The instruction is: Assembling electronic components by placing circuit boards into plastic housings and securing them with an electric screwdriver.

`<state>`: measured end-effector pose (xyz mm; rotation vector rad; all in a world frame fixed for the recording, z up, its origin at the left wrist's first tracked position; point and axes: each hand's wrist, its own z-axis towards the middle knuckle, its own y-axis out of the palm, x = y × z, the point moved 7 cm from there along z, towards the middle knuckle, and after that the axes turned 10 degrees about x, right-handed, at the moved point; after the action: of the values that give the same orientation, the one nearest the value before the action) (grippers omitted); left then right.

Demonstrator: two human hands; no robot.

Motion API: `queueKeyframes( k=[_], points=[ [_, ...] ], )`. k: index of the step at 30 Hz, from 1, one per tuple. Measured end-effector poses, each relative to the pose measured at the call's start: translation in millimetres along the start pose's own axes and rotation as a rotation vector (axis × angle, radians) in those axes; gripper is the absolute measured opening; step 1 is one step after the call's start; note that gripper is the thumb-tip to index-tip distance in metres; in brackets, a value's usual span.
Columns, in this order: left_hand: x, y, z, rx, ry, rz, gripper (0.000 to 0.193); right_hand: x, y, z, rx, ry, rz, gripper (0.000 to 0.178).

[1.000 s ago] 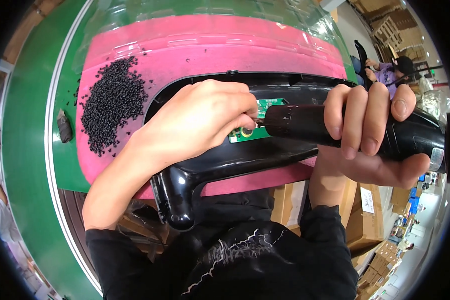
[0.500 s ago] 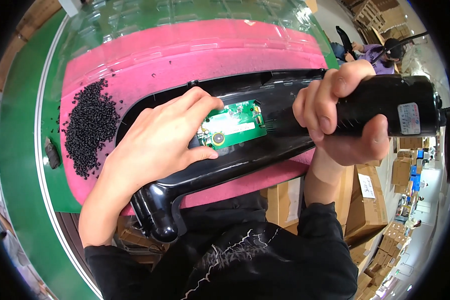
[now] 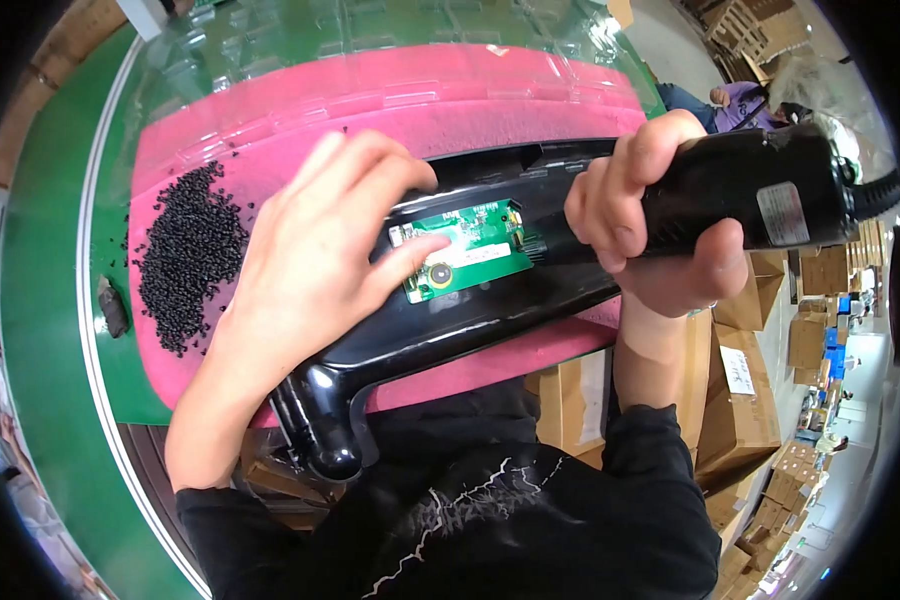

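A green circuit board lies inside a long, glossy black plastic shell. Over the board's left end hovers my left hand, its fingers spread and slightly blurred; the thumb overlaps the board, and whether it touches I cannot tell. My right hand is wrapped round a black electric screwdriver, a thick cylinder with a cable at its far right end. Its tip is hidden behind my fingers, to the right of the board.
A pile of small black screws sits on the pink mat, left of the shell. Clear plastic trays stand behind on the green table. Cardboard boxes are at the right, and a person in purple is farther off.
My left hand has come off the circuit board, lifting and shifting up and left with its fingers spreading. The right hand has moved slightly left and up with the screwdriver.
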<state>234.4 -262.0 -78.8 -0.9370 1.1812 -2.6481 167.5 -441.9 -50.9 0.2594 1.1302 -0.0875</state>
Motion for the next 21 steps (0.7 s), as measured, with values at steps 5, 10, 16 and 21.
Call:
queueKeyframes(
  k=[5, 10, 16, 21],
  points=[
    [-25, 6, -9, -0.073, -0.091, 0.215, 0.037, 12, -43, 8, 0.387, 0.293, 0.507, 0.03],
    [-30, 4, -12, -0.2, -0.077, 0.207, 0.018, 25, -84, -1, 0.734, 0.338, 0.547, 0.026],
    [-24, 1, -13, -0.398, -0.102, 0.195, 0.017, -43, -96, -56, 0.632, -0.072, 0.217, 0.033],
    [23, -47, -9, 0.081, -0.008, 0.085, 0.03, -88, -201, -154, 1.063, -0.742, -0.396, 0.033]
  ],
)
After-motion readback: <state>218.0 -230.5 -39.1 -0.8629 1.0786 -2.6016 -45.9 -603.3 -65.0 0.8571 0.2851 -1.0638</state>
